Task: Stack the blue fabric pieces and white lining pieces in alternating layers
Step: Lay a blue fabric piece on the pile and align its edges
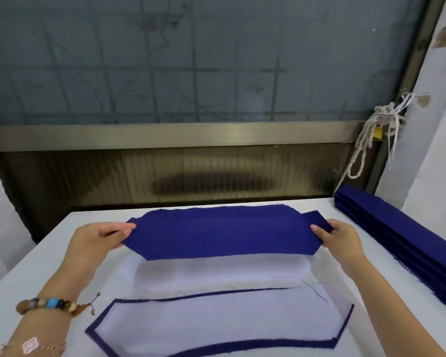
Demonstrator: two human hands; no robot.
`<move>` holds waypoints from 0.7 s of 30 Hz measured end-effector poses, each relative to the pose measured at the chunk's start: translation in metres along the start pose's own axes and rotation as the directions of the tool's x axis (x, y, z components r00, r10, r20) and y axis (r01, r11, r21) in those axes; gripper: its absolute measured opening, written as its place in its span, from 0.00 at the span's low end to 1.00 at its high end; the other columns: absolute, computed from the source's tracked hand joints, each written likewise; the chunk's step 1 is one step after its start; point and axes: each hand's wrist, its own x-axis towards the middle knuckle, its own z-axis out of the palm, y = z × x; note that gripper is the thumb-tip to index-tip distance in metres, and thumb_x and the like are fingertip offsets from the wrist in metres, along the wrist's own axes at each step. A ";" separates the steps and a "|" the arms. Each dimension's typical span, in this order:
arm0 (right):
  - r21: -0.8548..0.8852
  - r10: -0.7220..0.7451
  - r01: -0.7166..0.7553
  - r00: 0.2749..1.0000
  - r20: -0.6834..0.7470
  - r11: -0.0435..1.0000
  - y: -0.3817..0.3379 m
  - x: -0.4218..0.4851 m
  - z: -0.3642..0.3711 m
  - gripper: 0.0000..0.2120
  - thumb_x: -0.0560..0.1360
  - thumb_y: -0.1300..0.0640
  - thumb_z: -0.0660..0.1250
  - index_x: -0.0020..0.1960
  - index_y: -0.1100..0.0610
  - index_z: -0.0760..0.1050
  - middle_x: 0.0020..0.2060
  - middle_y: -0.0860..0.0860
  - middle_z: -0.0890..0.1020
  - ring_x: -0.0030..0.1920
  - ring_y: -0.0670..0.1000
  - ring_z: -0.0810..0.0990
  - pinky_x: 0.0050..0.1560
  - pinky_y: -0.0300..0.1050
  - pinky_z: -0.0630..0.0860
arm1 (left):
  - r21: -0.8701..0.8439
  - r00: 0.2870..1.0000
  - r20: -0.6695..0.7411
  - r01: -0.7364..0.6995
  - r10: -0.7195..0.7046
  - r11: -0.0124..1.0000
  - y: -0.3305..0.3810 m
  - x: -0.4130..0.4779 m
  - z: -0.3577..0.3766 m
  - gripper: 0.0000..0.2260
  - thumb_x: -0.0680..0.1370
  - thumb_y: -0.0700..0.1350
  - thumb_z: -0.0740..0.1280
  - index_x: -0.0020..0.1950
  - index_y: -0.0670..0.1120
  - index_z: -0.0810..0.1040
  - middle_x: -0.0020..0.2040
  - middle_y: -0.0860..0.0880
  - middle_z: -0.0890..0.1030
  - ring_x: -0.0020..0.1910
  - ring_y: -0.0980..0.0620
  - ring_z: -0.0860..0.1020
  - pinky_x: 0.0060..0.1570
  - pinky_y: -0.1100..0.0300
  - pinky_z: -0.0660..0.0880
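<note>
Nearest, a white lining piece point(216, 323) lies flat, a dark blue rim point(294, 340) edging it. Beyond, left hand point(98, 238) and right hand point(337, 238), well apart, pinch opposite ends of a long woven blue fabric piece point(216, 233) (corners angled) above the white table point(36, 266).

Left grip point(98, 238) and right grip point(338, 238) pinch, spread apart.

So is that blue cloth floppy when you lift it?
Probably floppy: the blue cloth looks flat only because the left hand and right hand hold its ends. Likely light, since just fingers pinch it. Its fuzzy edge may shed threads.
</note>
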 end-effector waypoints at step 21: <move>-0.094 -0.045 0.048 0.998 0.037 0.994 0.039 -0.108 -0.046 0.08 0.75 0.56 0.70 0.38 0.55 0.77 0.32 0.54 0.81 0.35 0.56 0.77 0.36 0.44 0.71 | 0.014 0.992 0.067 0.109 -0.110 0.994 -0.049 -0.107 -0.016 0.09 0.76 0.35 0.70 0.43 0.46 0.87 0.40 0.53 0.86 0.40 0.55 0.83 0.33 0.72 0.76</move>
